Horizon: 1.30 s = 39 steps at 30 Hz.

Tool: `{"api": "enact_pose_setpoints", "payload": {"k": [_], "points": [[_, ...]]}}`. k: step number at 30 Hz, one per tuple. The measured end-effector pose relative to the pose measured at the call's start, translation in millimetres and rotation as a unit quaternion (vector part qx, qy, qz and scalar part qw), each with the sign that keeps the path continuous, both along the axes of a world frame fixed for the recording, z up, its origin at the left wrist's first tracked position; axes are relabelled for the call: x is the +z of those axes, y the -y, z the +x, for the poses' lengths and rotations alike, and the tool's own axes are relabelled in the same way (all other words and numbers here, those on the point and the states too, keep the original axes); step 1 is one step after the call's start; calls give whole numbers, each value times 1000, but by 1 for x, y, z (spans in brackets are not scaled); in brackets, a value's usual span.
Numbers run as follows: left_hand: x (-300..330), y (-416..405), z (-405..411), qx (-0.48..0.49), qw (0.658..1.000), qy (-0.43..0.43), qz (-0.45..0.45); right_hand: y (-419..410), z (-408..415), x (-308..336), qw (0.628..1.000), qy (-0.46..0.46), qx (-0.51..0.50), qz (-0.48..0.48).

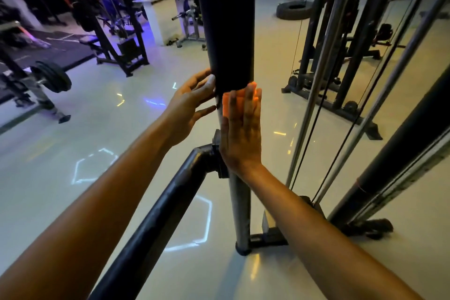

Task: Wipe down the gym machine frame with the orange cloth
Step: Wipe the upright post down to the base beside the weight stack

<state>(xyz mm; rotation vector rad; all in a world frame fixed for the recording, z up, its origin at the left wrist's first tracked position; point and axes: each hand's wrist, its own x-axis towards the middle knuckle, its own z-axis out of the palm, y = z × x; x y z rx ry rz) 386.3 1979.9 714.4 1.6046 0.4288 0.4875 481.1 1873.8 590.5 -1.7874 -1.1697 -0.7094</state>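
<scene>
Right hand (241,134): flat, fingers straight, pressing orange cloth (227,102) against grey upright post (239,207).
Left hand (192,102): open, fingertips steadying black sleeve (226,19) edge.
Technique: keep palm pressure even, stroke along post.

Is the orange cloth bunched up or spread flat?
Flat: the orange cloth lies pressed against the upright post under the right hand's straight fingers.

Above both hands a thick black pad (225,22) sleeves the post (239,212). Below the left hand (188,105) a slanted black bar (155,224) joins it; cables (323,129) stand right of the right hand (241,134). Open floor (102,134) lies left.
</scene>
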Motion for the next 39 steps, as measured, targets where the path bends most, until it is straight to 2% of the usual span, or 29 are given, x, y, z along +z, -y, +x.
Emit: {"api": "enact_pose_setpoints", "payload": {"k": [3,9,16,19,22,28,31,34,39], "points": [[-2,1,0,3,1000,4,-2,-3,1,9,1000,-11,7,27],[-5,8,0,9,1000,13,-2,24,1,-60,998,1,52,-46],[-19,10,0,-10,1000,16,-4,3,2,3,998,-1,26,51],[-30,8,3,-13,1000,20,-7,15,-5,-32,1000,8,23,-11],[-48,8,4,-11,999,29,-12,29,-10,-79,997,-32,44,-62],[-72,5,0,-7,999,38,37,9,-9,-36,998,-30,39,47],[-80,6,-4,-10,997,34,73,20,-5,-73,999,12,46,-7],[-94,5,-4,-6,997,36,71,33,0,-129,995,4,73,-72],[-127,12,9,-3,992,72,99,14,15,-89,993,72,77,58]]}}
